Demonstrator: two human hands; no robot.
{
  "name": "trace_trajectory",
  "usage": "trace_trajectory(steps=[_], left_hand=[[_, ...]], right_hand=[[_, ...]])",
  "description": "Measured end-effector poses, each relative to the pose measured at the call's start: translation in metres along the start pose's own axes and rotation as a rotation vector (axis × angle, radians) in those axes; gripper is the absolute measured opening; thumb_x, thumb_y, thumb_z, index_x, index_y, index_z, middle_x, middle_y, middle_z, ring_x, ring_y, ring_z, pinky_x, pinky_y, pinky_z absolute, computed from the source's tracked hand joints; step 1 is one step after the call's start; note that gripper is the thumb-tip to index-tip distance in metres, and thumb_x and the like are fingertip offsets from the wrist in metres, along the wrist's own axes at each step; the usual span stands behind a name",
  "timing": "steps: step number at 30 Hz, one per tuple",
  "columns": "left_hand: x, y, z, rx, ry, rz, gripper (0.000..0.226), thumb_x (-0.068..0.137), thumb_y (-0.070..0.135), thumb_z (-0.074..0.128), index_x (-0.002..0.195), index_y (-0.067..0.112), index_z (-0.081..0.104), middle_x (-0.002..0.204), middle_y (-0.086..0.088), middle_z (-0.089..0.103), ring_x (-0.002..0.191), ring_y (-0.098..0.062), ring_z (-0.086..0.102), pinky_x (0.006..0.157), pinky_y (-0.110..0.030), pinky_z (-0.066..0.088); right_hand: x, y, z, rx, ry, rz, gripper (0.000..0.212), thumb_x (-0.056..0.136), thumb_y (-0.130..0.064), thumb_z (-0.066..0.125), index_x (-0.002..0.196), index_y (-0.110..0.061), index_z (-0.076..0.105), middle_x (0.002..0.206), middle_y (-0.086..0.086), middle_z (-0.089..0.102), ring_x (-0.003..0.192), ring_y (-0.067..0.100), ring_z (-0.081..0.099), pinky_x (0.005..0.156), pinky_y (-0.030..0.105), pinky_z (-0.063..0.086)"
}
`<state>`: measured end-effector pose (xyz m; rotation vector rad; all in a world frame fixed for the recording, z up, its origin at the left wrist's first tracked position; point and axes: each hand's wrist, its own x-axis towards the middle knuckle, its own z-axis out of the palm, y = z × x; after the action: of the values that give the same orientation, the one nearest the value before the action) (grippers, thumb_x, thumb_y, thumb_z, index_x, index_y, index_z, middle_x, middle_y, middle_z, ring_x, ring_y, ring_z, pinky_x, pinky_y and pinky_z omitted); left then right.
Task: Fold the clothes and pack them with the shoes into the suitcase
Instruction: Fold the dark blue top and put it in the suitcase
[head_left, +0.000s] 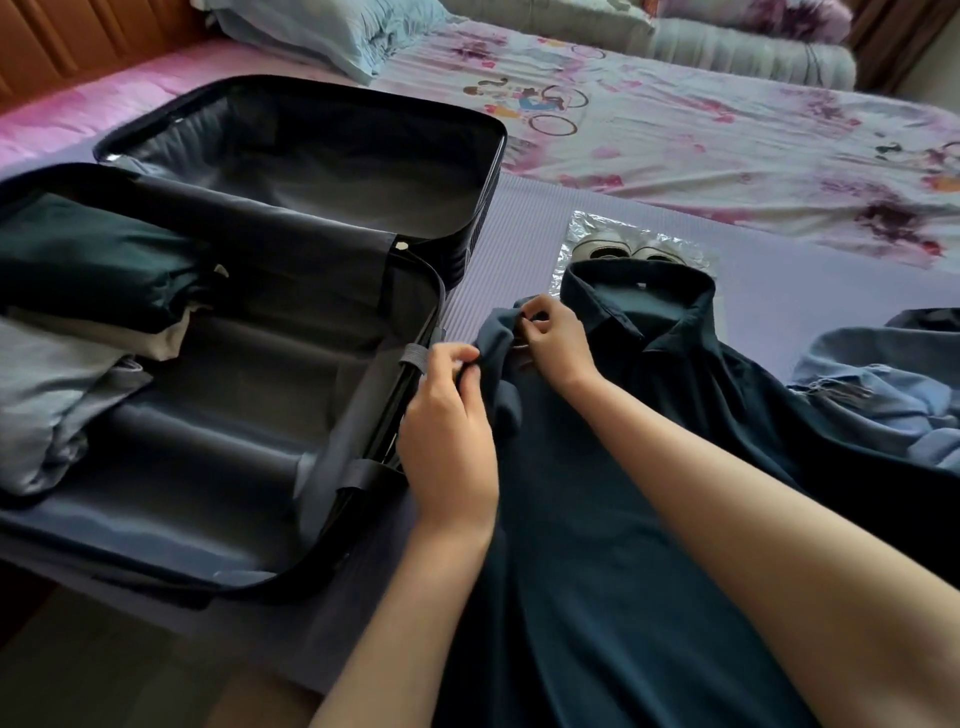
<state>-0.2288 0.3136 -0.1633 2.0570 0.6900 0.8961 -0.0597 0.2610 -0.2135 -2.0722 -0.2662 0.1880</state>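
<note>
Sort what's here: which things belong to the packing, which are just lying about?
Job: dark teal collared shirt, pinched by left hand and right hand; open black suitcase; white shoes in clear plastic; light blue denim garment.
Lying about: pale blue pillow; rolled grey quilt; floral bedsheet.

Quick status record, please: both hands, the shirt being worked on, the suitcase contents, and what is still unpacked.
left hand: pinches the sleeve of the dark shirt, beside the suitcase edge
right hand: pinches the same sleeve, nearer the collar
dark shirt: spread on the bed, collar away from the person, not yet folded
suitcase: open, at left; holds a dark folded garment and pale folded clothes
shoes: in a clear bag beyond the collar, outside the suitcase
blue garment: crumpled at right, unpacked
</note>
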Motion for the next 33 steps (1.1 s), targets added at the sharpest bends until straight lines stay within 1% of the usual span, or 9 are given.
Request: trace_trajectory(steps=[3,7,10,14,19,23,27,30,33], left_hand=[[0.012,0.0,-0.006,0.196,-0.18,0.043,0.015,0.094,0.019,0.053,0.108,0.018,0.058,0.095,-0.005,0.069,0.088,-0.03,0.063,0.07,-0.039,0.046],[0.001,-0.015,-0.009,0.468,-0.43,-0.025,0.021,0.098,0.022,0.044,0.117,0.021,0.054,0.105,-0.01,0.067,0.098,-0.032,0.061,0.075,-0.038,0.044],[-0.005,-0.026,-0.016,0.463,-0.422,-0.046,0.02,0.099,0.02,0.044,0.112,0.018,0.058,0.099,-0.012,0.068,0.094,-0.034,0.062,0.072,-0.037,0.043],[-0.013,-0.03,-0.027,0.283,-0.382,-0.021,0.016,0.094,0.019,0.053,0.105,0.014,0.063,0.095,-0.01,0.07,0.091,-0.033,0.064,0.073,-0.04,0.049],[-0.046,-0.044,-0.045,0.406,-0.541,-0.079,0.035,0.093,0.028,0.055,0.125,0.018,0.053,0.112,-0.009,0.067,0.102,-0.031,0.062,0.083,-0.039,0.047],[-0.072,-0.06,-0.063,0.557,-0.581,-0.108,0.038,0.092,0.027,0.056,0.127,0.015,0.048,0.119,-0.005,0.062,0.107,-0.026,0.06,0.083,-0.034,0.046],[-0.081,-0.073,-0.068,0.583,-0.555,-0.119,0.045,0.091,0.022,0.057,0.133,0.012,0.042,0.126,-0.007,0.056,0.111,-0.025,0.058,0.086,-0.032,0.046],[-0.088,-0.078,-0.069,0.542,-0.539,-0.128,0.05,0.091,0.023,0.059,0.135,0.011,0.04,0.127,-0.009,0.056,0.111,-0.026,0.057,0.086,-0.033,0.047],[-0.093,-0.083,-0.075,0.566,-0.535,-0.164,0.049,0.091,0.028,0.057,0.135,0.012,0.04,0.123,-0.01,0.057,0.111,-0.025,0.057,0.086,-0.03,0.046]], right_hand=[[-0.002,0.012,-0.004,0.036,-0.083,-0.001,0.016,0.091,-0.002,0.054,0.093,-0.018,0.057,0.087,0.015,0.066,0.078,0.024,0.067,0.074,0.034,0.058],[-0.032,0.028,-0.008,0.015,-0.242,0.027,0.039,0.089,0.0,0.052,0.125,-0.015,0.054,0.106,0.012,0.069,0.091,0.019,0.065,0.075,0.036,0.053],[-0.075,0.036,-0.015,0.013,-0.278,0.012,0.031,0.089,-0.001,0.053,0.117,-0.013,0.061,0.106,0.009,0.07,0.087,0.019,0.065,0.07,0.027,0.05],[-0.145,0.04,-0.018,-0.115,-0.2,-0.118,0.023,0.087,-0.019,0.064,0.11,-0.019,0.067,0.116,-0.006,0.061,0.103,0.009,0.06,0.09,0.024,0.047],[-0.229,0.03,0.004,-0.07,-0.188,-0.12,0.027,0.08,-0.035,0.066,0.105,-0.027,0.067,0.102,-0.014,0.054,0.089,0.0,0.053,0.083,0.022,0.047],[-0.279,0.044,0.034,-0.253,-0.162,-0.162,0.04,0.083,-0.028,0.062,0.123,-0.028,0.059,0.124,-0.017,0.054,0.112,-0.002,0.046,0.098,0.02,0.044],[-0.303,0.053,0.041,-0.418,-0.217,-0.277,0.061,0.065,-0.029,0.067,0.126,-0.03,0.055,0.135,-0.01,0.054,0.122,0.004,0.048,0.094,0.019,0.044],[-0.312,0.049,0.034,-0.406,-0.272,-0.279,0.064,0.081,-0.021,0.059,0.142,-0.029,0.04,0.152,-0.014,0.027,0.14,0.003,0.023,0.113,0.02,0.021],[-0.315,0.051,0.03,-0.361,-0.337,-0.258,0.063,0.094,-0.016,0.047,0.149,-0.03,0.019,0.152,-0.023,0.004,0.141,-0.005,-0.006,0.115,0.014,-0.003]])
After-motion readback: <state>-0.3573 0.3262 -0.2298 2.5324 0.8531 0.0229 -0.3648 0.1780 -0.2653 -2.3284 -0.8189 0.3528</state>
